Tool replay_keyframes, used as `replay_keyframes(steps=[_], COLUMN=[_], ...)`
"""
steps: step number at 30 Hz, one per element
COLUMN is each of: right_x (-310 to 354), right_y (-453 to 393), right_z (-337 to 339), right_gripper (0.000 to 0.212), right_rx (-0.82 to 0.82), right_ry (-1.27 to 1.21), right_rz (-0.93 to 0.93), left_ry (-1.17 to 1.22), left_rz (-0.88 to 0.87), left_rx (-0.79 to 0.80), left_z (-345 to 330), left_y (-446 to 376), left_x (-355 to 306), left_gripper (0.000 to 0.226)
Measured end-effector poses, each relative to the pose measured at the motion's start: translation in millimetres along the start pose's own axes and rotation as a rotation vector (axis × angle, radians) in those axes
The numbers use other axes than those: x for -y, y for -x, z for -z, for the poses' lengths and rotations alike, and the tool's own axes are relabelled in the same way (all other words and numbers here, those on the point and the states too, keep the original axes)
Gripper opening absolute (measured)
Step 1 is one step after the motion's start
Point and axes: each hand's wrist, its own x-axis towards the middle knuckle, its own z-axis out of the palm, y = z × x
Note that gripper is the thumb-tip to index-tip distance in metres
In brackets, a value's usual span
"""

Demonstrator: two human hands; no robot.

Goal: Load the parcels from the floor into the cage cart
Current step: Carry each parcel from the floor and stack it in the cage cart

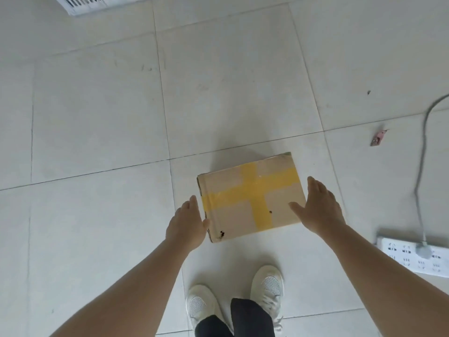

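- Parcel (251, 197) flat on floor tiles (97, 117), centre-low in frame; yellow tape cross on top; no legible writing
- Left hand (188, 223) spread, fingers straight, at parcel's left edge; grasping nothing
- Right hand (319, 206) spread at right edge; thumb over top
- Power strip (418, 255) lower right; cable (421, 152) plugged in

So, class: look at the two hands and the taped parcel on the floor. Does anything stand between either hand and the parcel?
Nothing visible does. The left hand and right hand flank the parcel, both open, with no object between. The power strip and its cable lie off to the right. The cage cart is out of view.
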Motion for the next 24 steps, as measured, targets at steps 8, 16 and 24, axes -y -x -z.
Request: replay_keyframes(steps=[8,16,24], right_x=[-9.3,3.8,65.5], right_y=[-58.1,-43.1,29.7], right_z=[-59.0,-53.5,29.5], right_gripper=[0.104,0.109,0.102], right_rx=[-0.004,-0.059,-0.119], right_ry=[-0.119,-0.207,-0.228], right_rz=[-0.045,-0.044,0.058], left_ry=[0.387,0.613,0.749], left_rz=[0.112,0.137,0.150], left_rx=[0.033,-0.009,-0.134], left_z=[-65.2,-55.0,36.7], left_y=[-59.5,-42.4,39.2], left_x=[-1.3,5.0,21.3], left_gripper=[0.091,0.080,0.075])
